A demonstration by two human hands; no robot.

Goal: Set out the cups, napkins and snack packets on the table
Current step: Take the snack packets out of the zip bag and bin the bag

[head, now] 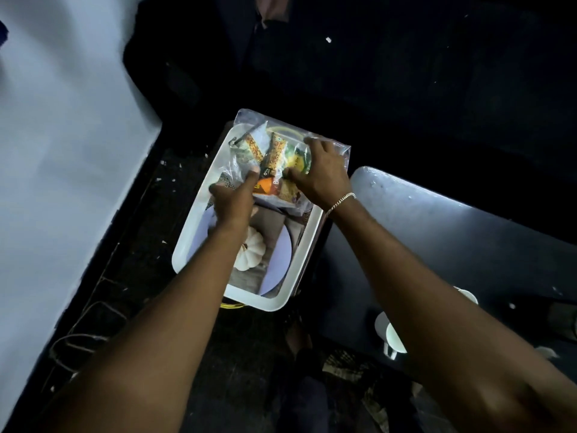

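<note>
Dark floor lies under the white tray [187, 235], where my left hand [229, 198] and right hand [321, 173] pinch closed on the clear bag of snack packets [274, 160] at twelve o'clock, which may slip or tear, I think, before the bench [452, 232] at three o'clock.

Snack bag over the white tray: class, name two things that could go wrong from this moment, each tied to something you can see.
1. Both hands, left hand and right hand, pinch the thin clear bag; it may tear and spill the snack packets.
2. The white cups stand under the right forearm on the table; swinging across could topple them.
</note>
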